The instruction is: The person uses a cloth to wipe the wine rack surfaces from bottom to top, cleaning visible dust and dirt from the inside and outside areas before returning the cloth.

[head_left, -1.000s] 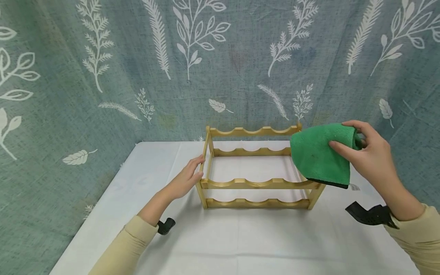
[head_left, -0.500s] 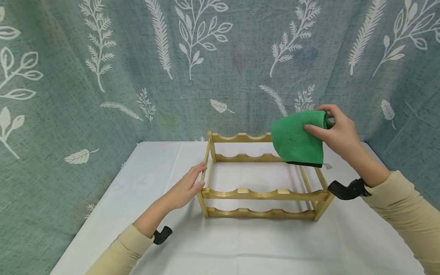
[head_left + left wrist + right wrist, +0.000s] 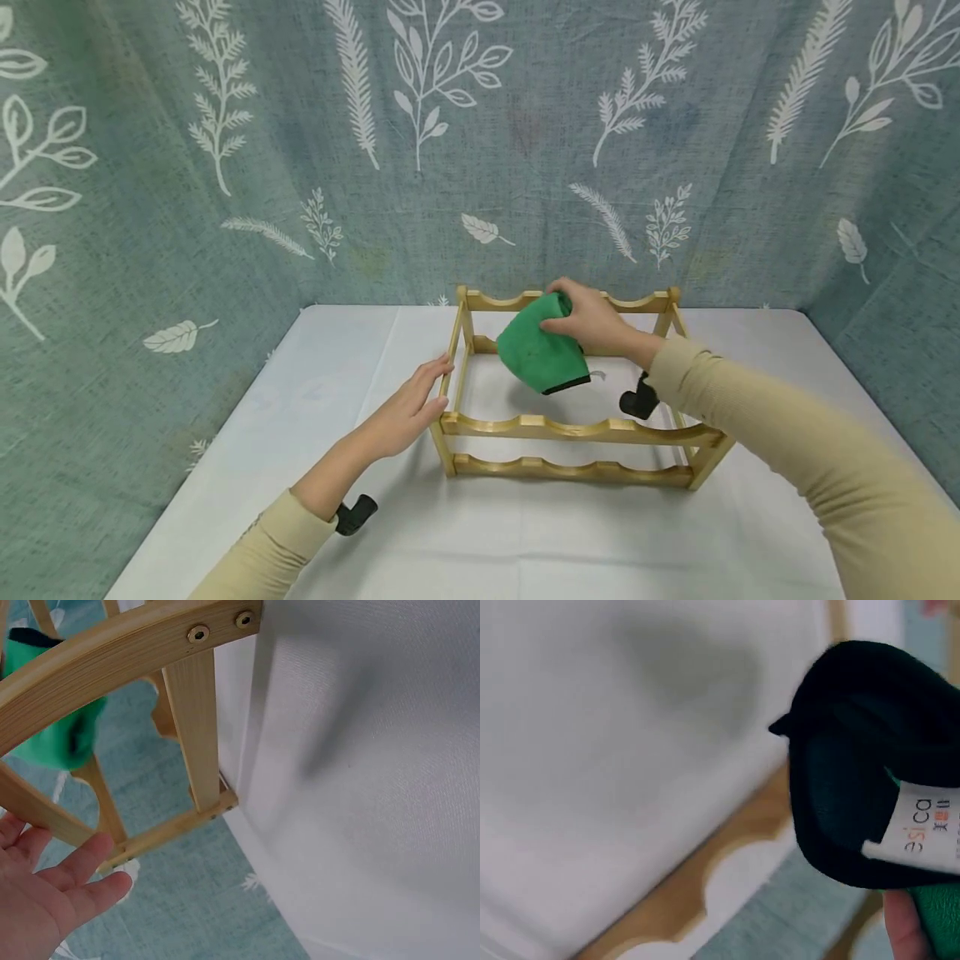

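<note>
A light wooden wine rack (image 3: 570, 429) with scalloped rails stands on the white table. My left hand (image 3: 408, 412) rests against its left side bar, fingers fairly straight; in the left wrist view, the fingertips (image 3: 97, 851) lie right at the bar. My right hand (image 3: 596, 321) pinches a folded green cloth (image 3: 540, 346) between thumb and fingers, near the rack's back top rail. The cloth hangs down inside the frame, above the table. The right wrist view shows its black edge (image 3: 810, 802) and a white printed label (image 3: 930, 825).
The white-covered table (image 3: 405, 542) reaches around the rack to a leaf-patterned blue-green curtain (image 3: 360, 217) at the back and sides. Black straps sit at both wrists, one black piece (image 3: 640, 400) hanging inside the rack's frame.
My right hand has carried the cloth leftward, from the rack's right end to the left-middle of its back rail. The rack has shifted slightly toward me, my left hand staying on its side.
</note>
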Motion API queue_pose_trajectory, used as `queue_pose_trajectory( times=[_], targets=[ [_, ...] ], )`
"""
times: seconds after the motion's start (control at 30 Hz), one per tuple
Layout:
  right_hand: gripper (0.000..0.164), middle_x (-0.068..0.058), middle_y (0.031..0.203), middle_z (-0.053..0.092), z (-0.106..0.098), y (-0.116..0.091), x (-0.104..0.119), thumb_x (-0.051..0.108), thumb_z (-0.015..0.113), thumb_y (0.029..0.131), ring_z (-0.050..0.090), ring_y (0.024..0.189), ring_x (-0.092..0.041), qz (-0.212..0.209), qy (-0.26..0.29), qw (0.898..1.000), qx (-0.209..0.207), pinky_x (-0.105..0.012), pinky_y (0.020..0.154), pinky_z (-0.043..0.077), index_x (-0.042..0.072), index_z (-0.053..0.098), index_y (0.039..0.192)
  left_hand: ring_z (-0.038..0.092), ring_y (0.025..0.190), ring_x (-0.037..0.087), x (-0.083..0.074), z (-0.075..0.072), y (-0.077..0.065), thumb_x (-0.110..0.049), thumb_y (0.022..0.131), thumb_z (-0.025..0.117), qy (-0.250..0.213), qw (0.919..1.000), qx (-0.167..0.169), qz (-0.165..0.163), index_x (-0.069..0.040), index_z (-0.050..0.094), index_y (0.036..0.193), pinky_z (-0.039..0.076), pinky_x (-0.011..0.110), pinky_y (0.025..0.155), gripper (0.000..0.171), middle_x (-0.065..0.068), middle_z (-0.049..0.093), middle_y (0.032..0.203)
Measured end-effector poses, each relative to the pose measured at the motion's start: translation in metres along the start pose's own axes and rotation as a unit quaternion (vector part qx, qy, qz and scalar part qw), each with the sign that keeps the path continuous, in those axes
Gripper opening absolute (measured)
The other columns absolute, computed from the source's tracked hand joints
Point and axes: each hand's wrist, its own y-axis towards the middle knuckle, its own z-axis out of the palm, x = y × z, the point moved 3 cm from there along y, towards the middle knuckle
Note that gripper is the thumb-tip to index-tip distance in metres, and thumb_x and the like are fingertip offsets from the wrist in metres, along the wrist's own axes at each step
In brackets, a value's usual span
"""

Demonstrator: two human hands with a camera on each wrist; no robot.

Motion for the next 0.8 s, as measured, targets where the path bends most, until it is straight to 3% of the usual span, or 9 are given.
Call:
queue_pose_trajectory(
  times=[0.1,0.17,0.37,0.43,0.63,0.8],
  targets=[
    [0.046,-0.013,0.122,0.052,0.029,0.02,0.004,0.024,0.066,0.085,0.052,0.106,-0.028,-0.026,-0.054,0.998,0.031,-0.04,0.082,0.045,0.009,0.048,0.125,0.018,0.137,0.031,-0.001,-0.002,-0.001,-0.034,0.1,0.034,-0.003,1.0,-0.003,-0.003,-0.003,0.028,0.141,0.022,0.052,0.107,0.052,0.012,0.018,0.15],
    [0.046,-0.014,0.124,0.051,0.045,0.031,0.006,0.024,0.066,0.084,0.051,0.108,-0.028,-0.037,-0.076,0.996,0.029,-0.041,0.085,0.045,0.01,0.049,0.124,0.019,0.137,0.032,-0.002,-0.002,-0.001,-0.034,0.1,0.034,-0.005,1.0,-0.004,-0.001,-0.003,0.028,0.14,0.021,0.052,0.107,0.051,0.013,0.018,0.15],
    [0.045,-0.015,0.124,0.046,0.084,0.053,0.006,0.026,0.065,0.086,0.052,0.106,-0.028,-0.062,-0.05,0.997,0.016,-0.04,0.084,0.046,0.011,0.045,0.123,0.02,0.137,0.033,-0.003,-0.001,-0.002,-0.035,0.1,0.033,-0.011,0.9999,-0.007,0.006,-0.002,0.029,0.139,0.022,0.052,0.106,0.052,0.014,0.02,0.149],
    [0.044,-0.015,0.122,0.047,0.094,0.055,0.002,0.025,0.064,0.087,0.054,0.101,-0.026,-0.07,-0.071,0.995,0.022,-0.038,0.081,0.048,0.011,0.043,0.123,0.02,0.137,0.033,-0.004,0.0,-0.001,-0.036,0.1,0.033,-0.012,0.9999,-0.005,0.008,-0.003,0.029,0.139,0.022,0.052,0.106,0.052,0.014,0.02,0.149],
    [0.042,-0.015,0.11,0.052,0.101,0.055,-0.011,0.022,0.066,0.085,0.059,0.073,-0.021,-0.097,-0.2,0.973,0.057,-0.034,0.065,0.05,0.009,0.044,0.117,0.022,0.136,0.033,-0.003,0.0,0.0,-0.034,0.1,0.033,0.001,0.9998,-0.014,0.012,-0.002,0.03,0.139,0.023,0.053,0.106,0.051,0.014,0.021,0.149],
    [0.041,-0.015,0.11,0.054,0.091,0.046,-0.032,0.019,0.067,0.084,0.058,0.085,-0.022,-0.075,-0.197,0.974,0.079,-0.035,0.073,0.049,0.008,0.043,0.116,0.021,0.136,0.033,-0.002,0.0,-0.001,-0.033,0.1,0.033,0.012,0.9998,-0.013,0.008,-0.002,0.03,0.139,0.022,0.052,0.106,0.05,0.014,0.021,0.149]
  ],
)
